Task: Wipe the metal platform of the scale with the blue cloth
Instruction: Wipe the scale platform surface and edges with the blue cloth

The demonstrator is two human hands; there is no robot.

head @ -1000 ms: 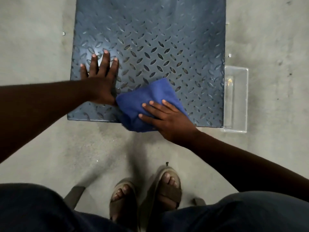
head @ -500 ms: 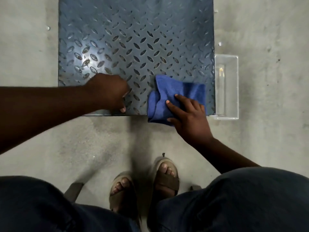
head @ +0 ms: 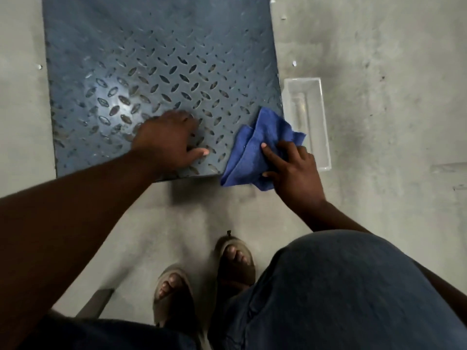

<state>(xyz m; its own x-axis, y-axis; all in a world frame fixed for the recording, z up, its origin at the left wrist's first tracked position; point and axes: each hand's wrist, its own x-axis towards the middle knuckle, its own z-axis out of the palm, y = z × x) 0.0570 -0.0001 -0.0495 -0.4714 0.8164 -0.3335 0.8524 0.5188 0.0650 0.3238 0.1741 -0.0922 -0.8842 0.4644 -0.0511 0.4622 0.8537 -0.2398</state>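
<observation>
The scale's metal platform (head: pixel 161 59) is a blue-grey diamond-tread plate lying on the floor. The blue cloth (head: pixel 249 152) sits bunched on the platform's near right corner, and part of it hangs over the edge. My right hand (head: pixel 294 170) grips the cloth, index finger stretched across it and thumb at its near edge. My left hand (head: pixel 166 140) rests on the plate near the front edge with the thumb out to the right; its fingers are blurred and hold nothing.
A clear plastic tray (head: pixel 307 122) lies on the concrete floor right beside the platform's right edge. My sandalled feet (head: pixel 232 258) stand just in front of the platform. A grey object (head: pixel 96 303) shows at the lower left.
My right hand slid the cloth rightward along the front edge to the near right corner, where it bunched up. My left hand shifted right along the plate.
</observation>
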